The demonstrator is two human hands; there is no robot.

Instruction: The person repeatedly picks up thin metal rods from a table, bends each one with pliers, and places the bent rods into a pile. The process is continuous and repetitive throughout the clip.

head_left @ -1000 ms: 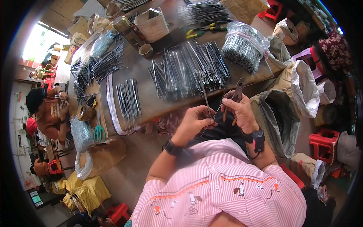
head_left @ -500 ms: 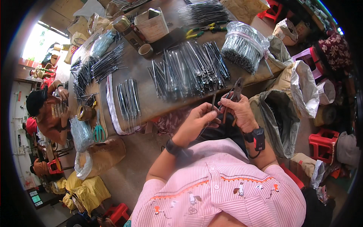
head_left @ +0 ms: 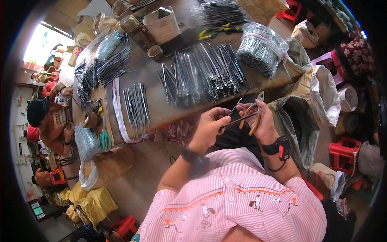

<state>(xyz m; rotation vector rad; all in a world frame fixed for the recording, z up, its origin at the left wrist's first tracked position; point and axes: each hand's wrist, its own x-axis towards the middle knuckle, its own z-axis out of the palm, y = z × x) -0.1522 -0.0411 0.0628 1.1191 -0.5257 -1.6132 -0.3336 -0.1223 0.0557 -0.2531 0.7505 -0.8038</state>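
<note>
Just below the near edge of the workbench (head_left: pixel 161 117), both hands meet over the person's lap. Left hand (head_left: pixel 209 128) pinches one thin dark metal strip (head_left: pixel 238 119), fingers pressed together on its near end, the far end slanting up toward the bench. Right hand (head_left: pixel 262 123) is wrapped tight around brown-handled pliers (head_left: pixel 252 117) (their tip touches the strip, though how far the nose is parted I cannot tell). Above, a spread of metal strips (head_left: pixel 205 74) crowds the bench almost to its edge. A grey sack (head_left: pixel 298 125) gapes just beside the right wrist, leaving little room there; bare floor (head_left: pixel 149 173) lies open on the left.
</note>
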